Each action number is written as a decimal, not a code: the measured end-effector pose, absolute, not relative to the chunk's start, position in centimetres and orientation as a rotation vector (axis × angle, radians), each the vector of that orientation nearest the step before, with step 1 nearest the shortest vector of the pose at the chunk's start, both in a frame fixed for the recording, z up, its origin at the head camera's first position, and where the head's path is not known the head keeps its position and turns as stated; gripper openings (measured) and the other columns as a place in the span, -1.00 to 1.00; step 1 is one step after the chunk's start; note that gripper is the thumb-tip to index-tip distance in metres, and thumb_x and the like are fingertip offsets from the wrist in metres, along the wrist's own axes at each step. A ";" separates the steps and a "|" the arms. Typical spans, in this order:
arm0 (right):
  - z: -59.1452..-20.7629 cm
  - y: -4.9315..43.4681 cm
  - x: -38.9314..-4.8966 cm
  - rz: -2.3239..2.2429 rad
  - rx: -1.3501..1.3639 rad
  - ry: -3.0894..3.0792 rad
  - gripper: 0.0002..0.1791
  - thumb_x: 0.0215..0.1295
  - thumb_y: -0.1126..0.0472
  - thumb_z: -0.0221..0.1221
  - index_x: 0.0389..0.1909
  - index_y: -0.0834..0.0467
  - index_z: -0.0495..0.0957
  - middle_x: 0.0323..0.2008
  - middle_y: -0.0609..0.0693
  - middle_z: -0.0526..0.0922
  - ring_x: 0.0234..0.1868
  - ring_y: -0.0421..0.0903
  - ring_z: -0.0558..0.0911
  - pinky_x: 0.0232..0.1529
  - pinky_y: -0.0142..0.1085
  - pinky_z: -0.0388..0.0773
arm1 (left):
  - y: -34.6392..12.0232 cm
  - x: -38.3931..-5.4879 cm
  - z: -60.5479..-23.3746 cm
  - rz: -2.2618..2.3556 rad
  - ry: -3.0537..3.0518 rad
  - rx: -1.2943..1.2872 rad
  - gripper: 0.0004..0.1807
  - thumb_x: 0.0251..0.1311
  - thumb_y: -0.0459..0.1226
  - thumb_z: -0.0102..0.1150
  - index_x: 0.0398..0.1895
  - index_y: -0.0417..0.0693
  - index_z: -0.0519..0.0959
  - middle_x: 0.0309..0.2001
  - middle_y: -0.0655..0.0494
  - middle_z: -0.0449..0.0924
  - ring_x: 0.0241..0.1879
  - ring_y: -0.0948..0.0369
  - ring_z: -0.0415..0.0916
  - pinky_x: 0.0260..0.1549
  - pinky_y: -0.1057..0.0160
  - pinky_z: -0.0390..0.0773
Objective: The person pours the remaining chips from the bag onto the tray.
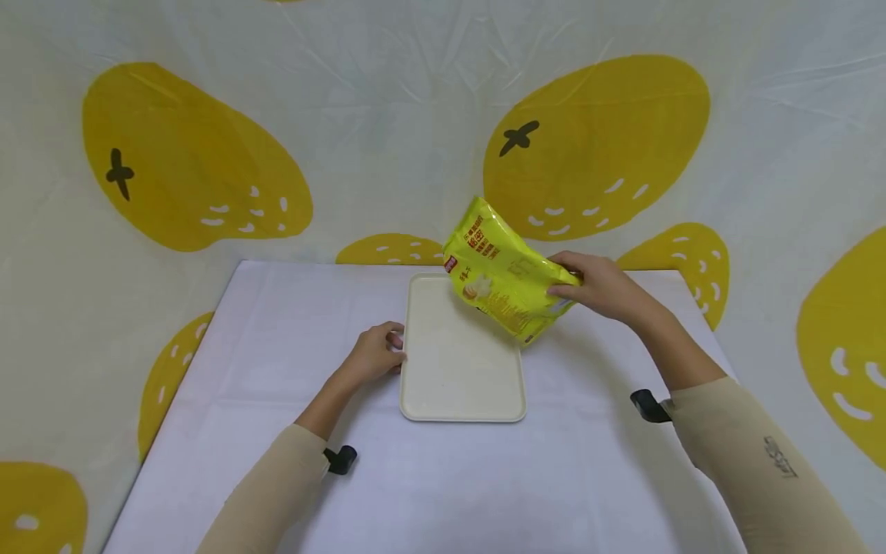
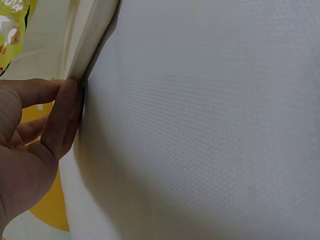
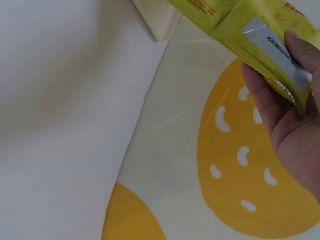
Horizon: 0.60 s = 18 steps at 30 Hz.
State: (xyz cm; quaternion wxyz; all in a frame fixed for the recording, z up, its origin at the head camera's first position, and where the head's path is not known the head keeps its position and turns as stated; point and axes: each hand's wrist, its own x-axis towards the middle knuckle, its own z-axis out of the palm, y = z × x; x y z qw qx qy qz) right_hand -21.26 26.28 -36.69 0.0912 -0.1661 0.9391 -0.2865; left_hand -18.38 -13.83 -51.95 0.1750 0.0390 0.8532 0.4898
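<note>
Near: white tabletop (image 1: 443, 492), a pale sleeve (image 1: 270, 492) reaching in from each side.

Mid: cream tray (image 1: 460, 385), flat on the cloth, rounded corners, long axis near to far. Left hand (image 1: 374, 354) at its left side, fingers bent, thumb and fingertips holding the rim.

Farther: yellow packet (image 1: 494, 269), tilted over the tray's far right part. Whether its lowest corner touches the rim, cannot tell. Right hand (image 1: 598, 288) just right of it, pinching its right end, thumb on the face in view, fingers behind.

Key relation: packet lies directly left of the right hand and far-right of the left; right hand the nearer. Packet's long axis slants, far left down to near right, across the tray's own line. Gripped end hangs out past the tray's right edge.

Packet: glossy film, red-brown lettering, picture of pale food, crimped end, pale strip (image 3: 277, 57) with a printed code by the thumb. Whether sealed, cannot tell.

Far: pale backdrop (image 1: 388, 115), big yellow fruit shapes (image 1: 595, 146).
</note>
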 end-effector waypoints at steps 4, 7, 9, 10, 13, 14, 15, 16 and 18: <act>-36.2 25.9 -21.6 -0.828 -0.530 2.795 -0.52 0.35 0.13 0.37 0.26 0.10 0.56 -0.01 0.06 0.71 -0.10 0.01 0.62 -0.05 -0.06 0.64 | -13.8 -18.4 -51.9 1.388 2.418 0.115 -0.34 0.13 -0.50 0.33 0.36 -0.31 0.43 -0.10 -0.13 0.62 -0.39 0.17 0.65 -0.42 0.29 0.76; -35.9 25.5 -21.8 -0.819 -0.548 2.795 -0.55 0.35 0.14 0.37 0.22 0.10 0.59 -0.03 0.06 0.72 -0.12 0.00 0.62 -0.07 -0.07 0.62 | -13.8 -18.4 -51.9 1.393 2.415 0.113 -0.34 0.13 -0.50 0.34 0.36 -0.30 0.43 -0.10 -0.13 0.62 -0.40 0.17 0.65 -0.42 0.28 0.76; -35.8 25.4 -22.0 -0.812 -0.546 2.796 -0.57 0.34 0.13 0.37 0.20 0.09 0.60 -0.03 0.05 0.72 -0.12 -0.01 0.61 -0.07 -0.07 0.61 | -13.8 -18.4 -52.0 1.395 2.416 0.110 -0.33 0.12 -0.51 0.34 0.36 -0.31 0.44 -0.10 -0.13 0.63 -0.39 0.16 0.65 -0.41 0.27 0.77; -35.7 25.3 -22.0 -0.807 -0.546 2.794 -0.58 0.34 0.13 0.37 0.19 0.09 0.61 -0.03 0.05 0.72 -0.12 -0.01 0.61 -0.06 -0.07 0.61 | -13.7 -18.4 -51.9 1.397 2.416 0.110 -0.33 0.12 -0.51 0.34 0.36 -0.31 0.44 -0.10 -0.14 0.63 -0.39 0.16 0.65 -0.41 0.27 0.77; -35.5 25.0 -22.3 -0.800 -0.544 2.783 -0.59 0.34 0.13 0.37 0.18 0.08 0.62 -0.03 0.05 0.73 -0.11 -0.01 0.62 -0.05 -0.06 0.62 | -13.7 -18.4 -51.9 1.394 2.422 0.111 -0.34 0.11 -0.51 0.34 0.35 -0.32 0.44 -0.11 -0.14 0.63 -0.38 0.16 0.65 -0.41 0.28 0.76; -35.5 24.9 -22.4 -0.800 -0.544 2.778 -0.59 0.34 0.12 0.38 0.18 0.08 0.63 -0.03 0.04 0.73 -0.11 -0.01 0.62 -0.04 -0.06 0.62 | -13.7 -18.4 -51.9 1.390 2.425 0.113 -0.34 0.11 -0.50 0.35 0.35 -0.31 0.44 -0.11 -0.14 0.64 -0.37 0.16 0.65 -0.41 0.28 0.76; -35.5 24.8 -22.4 -0.796 -0.545 2.775 -0.59 0.34 0.13 0.38 0.18 0.08 0.63 -0.03 0.04 0.73 -0.11 -0.02 0.63 -0.04 -0.07 0.62 | -13.7 -18.4 -51.9 1.386 2.429 0.114 -0.34 0.11 -0.50 0.35 0.35 -0.31 0.45 -0.11 -0.13 0.64 -0.37 0.16 0.65 -0.42 0.29 0.76; -35.5 24.7 -22.5 -0.792 -0.550 2.773 -0.59 0.33 0.13 0.38 0.17 0.08 0.63 -0.04 0.03 0.74 -0.11 -0.02 0.63 -0.04 -0.07 0.62 | -13.7 -18.4 -51.9 1.382 2.433 0.115 -0.34 0.11 -0.50 0.35 0.35 -0.31 0.45 -0.11 -0.13 0.64 -0.37 0.16 0.65 -0.42 0.29 0.76; -35.4 24.5 -22.7 -0.784 -0.552 2.769 -0.60 0.33 0.13 0.38 0.16 0.07 0.63 -0.04 0.02 0.74 -0.12 -0.02 0.64 -0.04 -0.07 0.63 | -13.7 -18.4 -51.9 1.378 2.438 0.114 -0.34 0.11 -0.50 0.36 0.34 -0.31 0.45 -0.11 -0.13 0.64 -0.36 0.16 0.65 -0.42 0.29 0.76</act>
